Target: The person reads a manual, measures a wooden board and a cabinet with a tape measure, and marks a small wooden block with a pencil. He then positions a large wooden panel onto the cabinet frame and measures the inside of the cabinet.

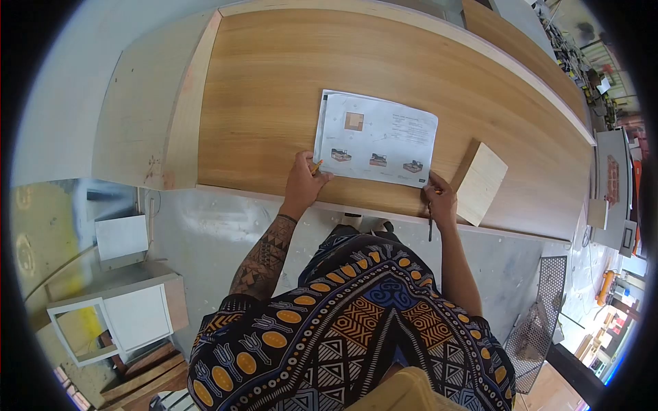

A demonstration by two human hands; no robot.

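Observation:
Printed sheets of paper (pixel 384 140) with drawings and text lie on the wooden panel (pixel 267 82). At the sheets' lower left corner is my left hand (pixel 306 183), its fingers closed round a yellow-orange pencil (pixel 316 167) and right at the paper's edge. My right hand (pixel 441 198) pinches the lower right corner of the sheets. A thin dark stick-like tool (pixel 430 222) hangs down from the same hand. Just right of that hand rests a pale wooden block (pixel 482 181).
Light wooden strips (pixel 195 96) edge the panel. On the floor at lower left stand a white cabinet (pixel 137 318) and a small white box (pixel 122 236). A perforated metal sheet (pixel 541 322) leans at lower right. Shelving with tools (pixel 576 61) lines the far right.

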